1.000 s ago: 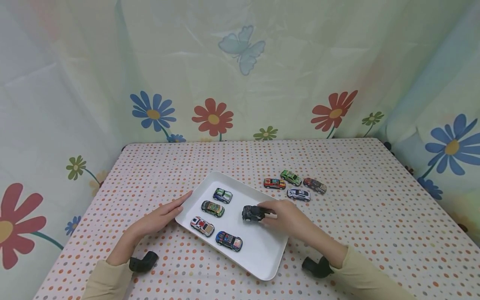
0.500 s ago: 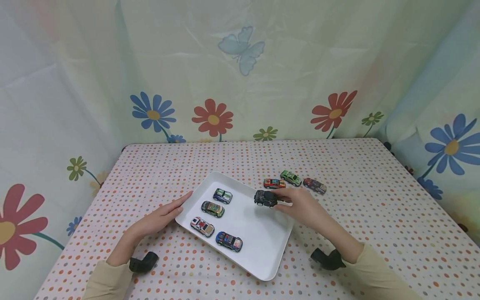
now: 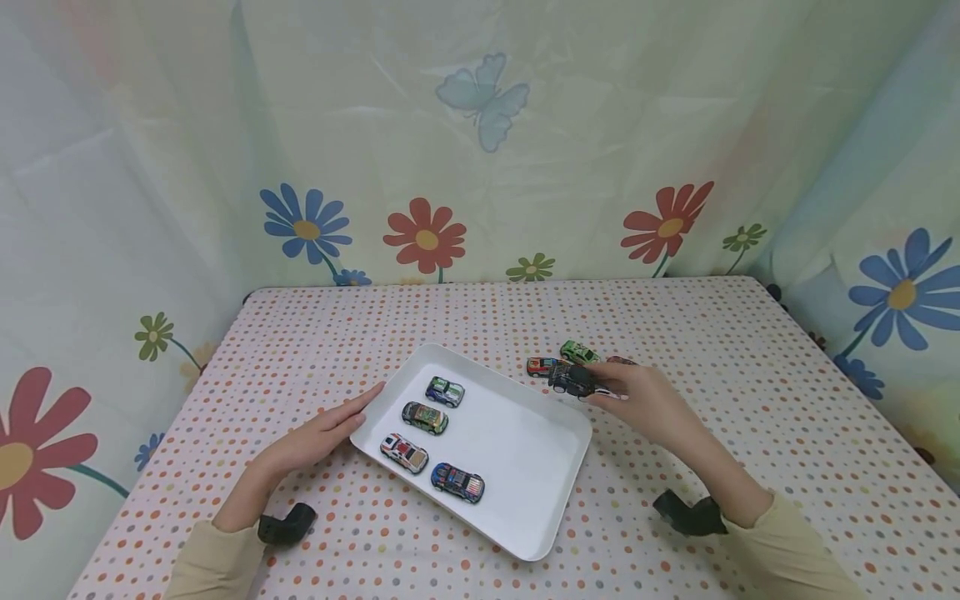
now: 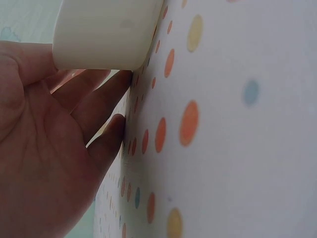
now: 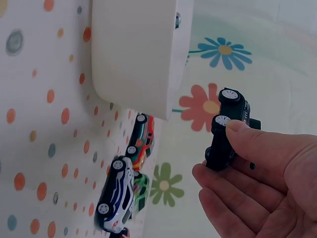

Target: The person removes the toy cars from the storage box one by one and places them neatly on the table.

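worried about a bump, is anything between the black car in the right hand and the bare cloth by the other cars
The black car hangs over the white car, so that sits directly beneath it; the red car lies close beside.

left hand [image 3: 318, 435] flat, fingers straight, right hand [image 3: 643, 398] raised, pinching

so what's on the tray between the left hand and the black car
Head view: four toy cars sit on the white tray, between the left hand and the black car the right hand holds.

Partly hidden behind right hand [image 3: 648, 400]: white car [image 5: 115, 196], possibly dark red car too; tray [image 4: 106, 34] cropped by frame edge.
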Tool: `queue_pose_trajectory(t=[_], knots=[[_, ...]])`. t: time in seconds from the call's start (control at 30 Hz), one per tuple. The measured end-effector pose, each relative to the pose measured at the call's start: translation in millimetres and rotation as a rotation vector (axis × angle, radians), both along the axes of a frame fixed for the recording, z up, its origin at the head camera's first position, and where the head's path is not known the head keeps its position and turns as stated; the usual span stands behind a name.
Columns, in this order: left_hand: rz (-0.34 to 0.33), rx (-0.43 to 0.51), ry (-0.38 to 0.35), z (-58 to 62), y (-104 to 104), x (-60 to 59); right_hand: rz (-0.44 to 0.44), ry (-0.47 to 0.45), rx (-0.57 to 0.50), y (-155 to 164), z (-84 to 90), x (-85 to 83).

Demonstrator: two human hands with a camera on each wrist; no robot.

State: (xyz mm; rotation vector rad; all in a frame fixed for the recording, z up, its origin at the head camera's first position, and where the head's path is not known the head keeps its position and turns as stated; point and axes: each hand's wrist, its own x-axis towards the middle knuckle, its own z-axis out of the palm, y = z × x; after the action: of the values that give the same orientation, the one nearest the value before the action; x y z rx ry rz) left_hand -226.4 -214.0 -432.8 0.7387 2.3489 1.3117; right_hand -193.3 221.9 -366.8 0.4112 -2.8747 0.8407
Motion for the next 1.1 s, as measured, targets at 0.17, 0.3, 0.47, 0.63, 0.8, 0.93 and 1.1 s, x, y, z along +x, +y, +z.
queue_pose_trajectory(t=[0.17, 0.3, 0.47, 0.63, 0.8, 0.93, 1.1], knots=[[0.004, -0.001, -0.002, -1.1, -1.2, -0.6, -0.024, -0.009, -0.001, 7.6, -0.5, 1.2], [-0.005, 0.007, -0.003, -2.3, -1.0, -2.1, -0.05, -0.013, 0.012, 14.6, -1.1, 2.8], [-0.011, 0.007, -0.01, -2.5, 0.1, -2.8, -0.074, -0.01, 0.025, 26.4, -4.4, 7.2], [-0.009, 0.009, -0.016, -2.2, -0.4, -2.8, -0.113, 0.008, 0.04, 38.0, -12.0, 10.2], [-0.005, 0.008, -0.016, -2.4, -0.9, -2.7, -0.138, 0.032, 0.031, 49.0, -22.7, 11.9], [-0.013, 0.015, -0.021, -2.0, -0.7, -2.3, -0.112, -0.018, 0.042, 56.2, -19.9, 14.5], [-0.009, 0.012, -0.018, -1.3, -0.8, -1.9, -0.086, -0.066, 0.094, 60.1, -18.6, 14.5]])
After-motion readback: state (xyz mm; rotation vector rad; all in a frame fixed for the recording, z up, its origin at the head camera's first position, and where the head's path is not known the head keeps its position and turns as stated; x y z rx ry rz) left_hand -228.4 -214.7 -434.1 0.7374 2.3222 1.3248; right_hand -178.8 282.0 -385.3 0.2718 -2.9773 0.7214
